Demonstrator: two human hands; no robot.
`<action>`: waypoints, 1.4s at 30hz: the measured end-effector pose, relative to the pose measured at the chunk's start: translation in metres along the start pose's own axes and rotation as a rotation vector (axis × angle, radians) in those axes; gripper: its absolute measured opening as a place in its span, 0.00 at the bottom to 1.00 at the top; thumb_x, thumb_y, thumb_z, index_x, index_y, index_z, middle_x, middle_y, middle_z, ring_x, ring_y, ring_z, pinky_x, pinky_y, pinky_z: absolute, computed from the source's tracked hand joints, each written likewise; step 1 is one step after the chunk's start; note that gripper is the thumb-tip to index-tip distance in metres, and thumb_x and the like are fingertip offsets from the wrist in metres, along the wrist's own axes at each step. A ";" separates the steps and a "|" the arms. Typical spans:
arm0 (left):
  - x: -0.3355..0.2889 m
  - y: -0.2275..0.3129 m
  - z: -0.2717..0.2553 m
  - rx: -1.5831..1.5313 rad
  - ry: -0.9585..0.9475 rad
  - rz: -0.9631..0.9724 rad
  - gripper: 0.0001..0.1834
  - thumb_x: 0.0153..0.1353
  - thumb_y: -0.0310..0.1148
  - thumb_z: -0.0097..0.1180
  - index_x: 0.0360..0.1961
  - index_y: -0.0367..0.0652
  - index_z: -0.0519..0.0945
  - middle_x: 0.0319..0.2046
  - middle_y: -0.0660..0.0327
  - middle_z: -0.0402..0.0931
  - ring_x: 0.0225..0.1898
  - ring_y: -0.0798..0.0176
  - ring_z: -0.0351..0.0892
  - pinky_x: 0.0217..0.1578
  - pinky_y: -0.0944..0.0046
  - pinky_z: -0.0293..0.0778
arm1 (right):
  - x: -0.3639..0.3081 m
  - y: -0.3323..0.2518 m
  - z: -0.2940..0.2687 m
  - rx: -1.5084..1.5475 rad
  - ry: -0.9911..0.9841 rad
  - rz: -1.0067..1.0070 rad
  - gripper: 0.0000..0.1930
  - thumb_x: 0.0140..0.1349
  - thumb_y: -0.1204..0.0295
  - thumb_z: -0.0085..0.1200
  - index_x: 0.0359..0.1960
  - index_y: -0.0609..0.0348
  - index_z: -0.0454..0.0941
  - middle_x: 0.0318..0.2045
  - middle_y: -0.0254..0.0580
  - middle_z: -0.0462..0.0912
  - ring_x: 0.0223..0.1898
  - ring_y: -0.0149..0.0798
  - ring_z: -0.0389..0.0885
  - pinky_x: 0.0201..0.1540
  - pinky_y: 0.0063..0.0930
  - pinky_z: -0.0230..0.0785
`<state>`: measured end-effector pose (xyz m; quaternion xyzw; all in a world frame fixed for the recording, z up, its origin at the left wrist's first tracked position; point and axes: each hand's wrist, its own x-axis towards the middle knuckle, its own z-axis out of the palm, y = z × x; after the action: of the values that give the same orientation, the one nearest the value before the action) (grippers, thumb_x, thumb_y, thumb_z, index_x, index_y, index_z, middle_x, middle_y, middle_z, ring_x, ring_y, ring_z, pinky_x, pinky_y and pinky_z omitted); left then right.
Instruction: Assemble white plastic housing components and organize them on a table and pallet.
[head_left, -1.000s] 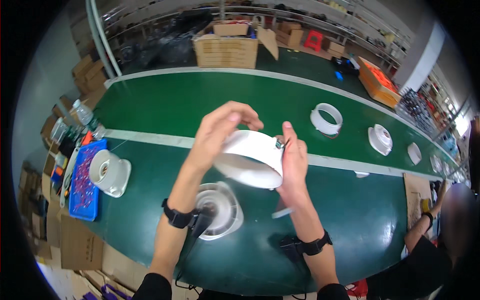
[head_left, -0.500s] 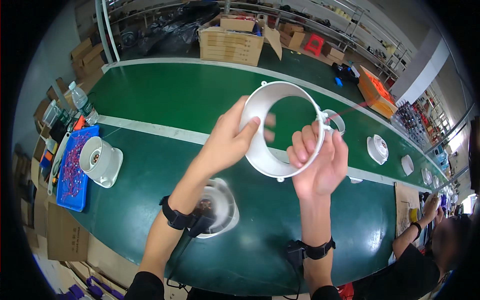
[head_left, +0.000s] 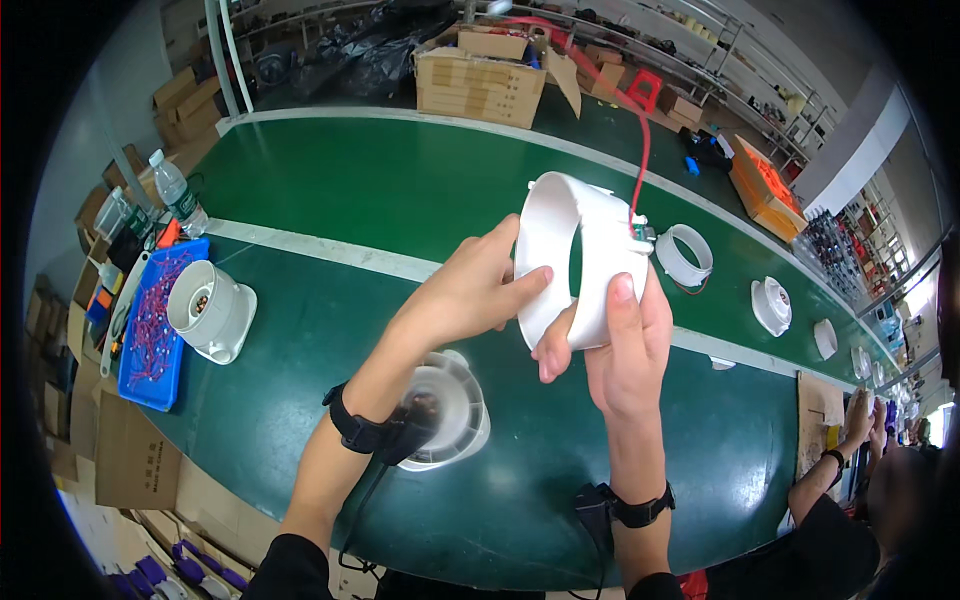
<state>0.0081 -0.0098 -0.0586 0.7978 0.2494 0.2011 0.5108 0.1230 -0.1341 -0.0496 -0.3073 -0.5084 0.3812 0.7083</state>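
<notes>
A white plastic ring (head_left: 598, 240) is held up over the green workbench, tilted so that its outer wall shows. My left hand (head_left: 465, 285) grips its left rim, thumb inside the opening and fingers behind. At its lower right, my right hand (head_left: 632, 350) is closed round the wall, thumb outside and fingertips inside. A red wire (head_left: 645, 155) rises from a small fitting (head_left: 641, 232) on the ring's right side and arcs up, blurred, toward the top. Under my left wrist stands a white motor housing (head_left: 468, 410), partly hidden by the black wrist strap.
Another white housing (head_left: 228, 318) stands left, beside a blue tray (head_left: 158, 395) of red and purplish wires. Water bottles (head_left: 180, 195) are behind it. More white rings (head_left: 684, 256) and a round white part (head_left: 771, 306) lie on the belt. A co-worker's hands (head_left: 862, 415) are at far right.
The ring has turned, so its outer wall and fitting now face me. My right hand has shifted its hold to the lower wall. The red wire has swung upward.
</notes>
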 end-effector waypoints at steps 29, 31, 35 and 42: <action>-0.025 0.023 -0.012 -0.061 0.254 0.478 0.33 0.55 0.31 0.62 0.62 0.41 0.65 0.51 0.57 0.74 0.54 0.62 0.72 0.49 0.59 0.72 | -0.001 0.012 0.009 -0.405 0.043 0.121 0.27 0.57 0.80 0.42 0.62 0.67 0.59 0.35 0.50 0.79 0.33 0.37 0.80 0.38 0.30 0.74; -0.023 0.024 -0.008 0.002 0.326 0.509 0.30 0.55 0.31 0.63 0.59 0.40 0.70 0.51 0.57 0.75 0.52 0.62 0.74 0.48 0.62 0.73 | -0.003 0.018 0.009 -0.468 0.034 0.073 0.30 0.53 0.84 0.46 0.62 0.65 0.59 0.33 0.48 0.80 0.33 0.37 0.81 0.38 0.30 0.74; -0.017 0.019 -0.013 0.064 0.211 0.498 0.19 0.53 0.32 0.66 0.45 0.34 0.80 0.49 0.57 0.77 0.41 0.66 0.79 0.38 0.68 0.76 | -0.004 0.004 0.003 -0.512 -0.065 0.274 0.23 0.54 0.81 0.46 0.54 0.66 0.63 0.27 0.47 0.80 0.29 0.39 0.83 0.35 0.32 0.73; -0.013 0.017 0.000 0.143 0.230 0.491 0.13 0.58 0.32 0.62 0.39 0.31 0.82 0.43 0.51 0.81 0.35 0.66 0.82 0.34 0.71 0.76 | -0.006 -0.006 0.019 -0.682 0.002 0.384 0.16 0.59 0.81 0.45 0.50 0.68 0.64 0.26 0.45 0.80 0.25 0.36 0.81 0.31 0.28 0.75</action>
<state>0.0014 -0.0234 -0.0442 0.8402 0.1186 0.3900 0.3576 0.1053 -0.1418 -0.0420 -0.6149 -0.5387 0.3158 0.4818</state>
